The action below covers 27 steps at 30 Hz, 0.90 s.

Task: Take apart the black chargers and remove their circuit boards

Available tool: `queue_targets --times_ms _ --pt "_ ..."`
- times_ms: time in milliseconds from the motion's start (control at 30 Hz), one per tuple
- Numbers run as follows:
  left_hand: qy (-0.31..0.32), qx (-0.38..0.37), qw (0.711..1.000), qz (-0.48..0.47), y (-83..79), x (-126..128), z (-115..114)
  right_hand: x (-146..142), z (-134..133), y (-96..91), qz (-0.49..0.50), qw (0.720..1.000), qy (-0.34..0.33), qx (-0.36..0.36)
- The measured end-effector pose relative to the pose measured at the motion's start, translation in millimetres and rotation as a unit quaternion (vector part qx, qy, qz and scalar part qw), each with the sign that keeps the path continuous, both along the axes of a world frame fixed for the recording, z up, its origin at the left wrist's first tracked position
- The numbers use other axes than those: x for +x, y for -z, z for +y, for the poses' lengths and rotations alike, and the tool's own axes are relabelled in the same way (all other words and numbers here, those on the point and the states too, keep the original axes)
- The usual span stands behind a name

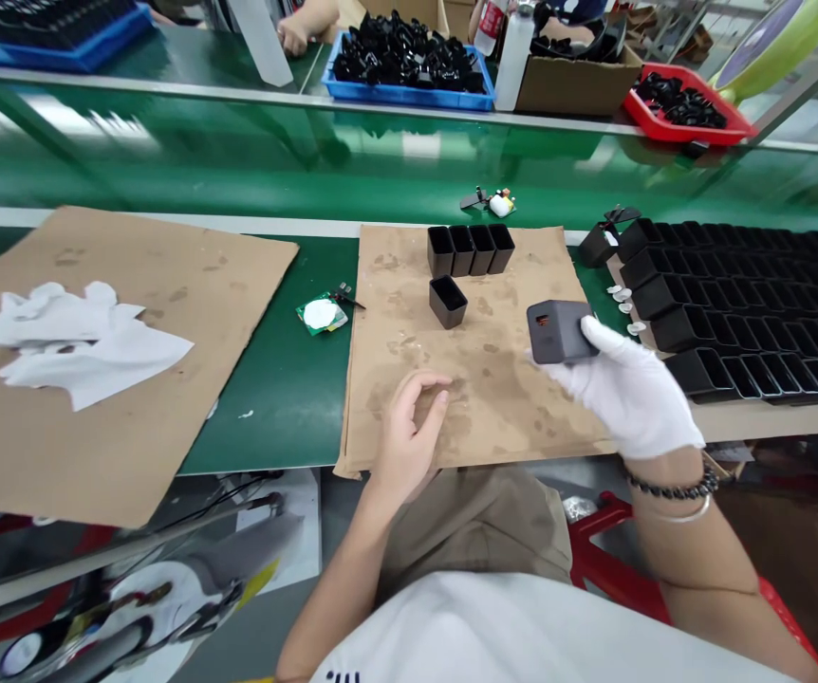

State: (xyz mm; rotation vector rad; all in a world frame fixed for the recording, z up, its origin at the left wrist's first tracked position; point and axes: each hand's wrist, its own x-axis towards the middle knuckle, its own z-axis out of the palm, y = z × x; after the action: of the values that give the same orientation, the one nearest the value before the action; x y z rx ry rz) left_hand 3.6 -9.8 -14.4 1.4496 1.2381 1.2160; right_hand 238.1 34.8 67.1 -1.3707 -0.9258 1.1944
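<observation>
My right hand (626, 389), in a white glove, grips a dark grey box-shaped housing (557, 331) above the right part of a brown cardboard sheet (480, 408). My bare left hand (409, 432) rests on the same sheet near its front edge, fingers curled loosely with nothing visible in them. One open black housing (447, 301) stands alone on the sheet. A row of several more black housings (471, 249) stands at the sheet's far edge.
Rows of black housings (743, 313) fill the right of the bench. A bigger cardboard sheet (188, 313) with white cloths (74, 341) lies left. A green-and-white item (322, 315) lies between the sheets. Beyond the green belt are blue (409, 93) and red (686, 128) trays and another person's hand (293, 36).
</observation>
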Motion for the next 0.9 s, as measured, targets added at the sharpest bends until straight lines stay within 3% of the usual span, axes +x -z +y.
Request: queue_targets --times_ms 67,133,200,300,400,467,533,633,700,800,900 --pt "0.005 0.006 1.0 0.017 -1.2 -0.2 -0.6 20.2 28.5 8.7 -0.181 0.974 0.106 0.081" --pt "0.01 0.015 0.999 0.038 -2.4 0.4 -1.0 40.6 56.1 15.4 -0.261 0.946 0.159 0.106" --pt "0.013 0.021 0.998 0.052 -3.5 1.6 -1.1 54.9 73.9 17.2 -0.384 0.909 0.152 0.063" --pt "0.016 0.023 0.998 0.059 -4.9 3.5 -0.7 58.5 81.7 7.3 -0.56 0.823 0.092 -0.026" --pt "0.019 0.023 0.998 0.059 -6.3 4.0 0.1 42.5 98.4 -12.7 -0.616 0.785 0.06 -0.009" --pt "0.018 0.03 0.997 0.063 -6.7 3.6 0.8 23.9 130.6 -24.1 -0.621 0.783 0.026 0.025" --pt "0.011 0.038 0.997 0.067 -6.5 2.8 1.5 0.6 176.8 -29.6 -0.613 0.785 -0.08 0.034" --pt "-0.012 0.034 0.997 0.062 -4.9 1.1 2.6 -39.4 244.2 -27.4 -0.569 0.801 -0.186 0.028" --pt "-0.029 0.025 0.998 0.054 -3.3 0.2 3.3 -64.0 272.4 -23.3 -0.543 0.811 -0.217 0.015" --pt "-0.046 0.014 0.998 0.047 -0.6 -0.1 3.9 -84.8 286.8 -22.9 -0.508 0.831 -0.228 0.003" --pt "-0.059 0.008 0.997 0.045 0.8 0.1 3.9 -78.3 277.0 -37.5 -0.457 0.863 -0.216 0.024"
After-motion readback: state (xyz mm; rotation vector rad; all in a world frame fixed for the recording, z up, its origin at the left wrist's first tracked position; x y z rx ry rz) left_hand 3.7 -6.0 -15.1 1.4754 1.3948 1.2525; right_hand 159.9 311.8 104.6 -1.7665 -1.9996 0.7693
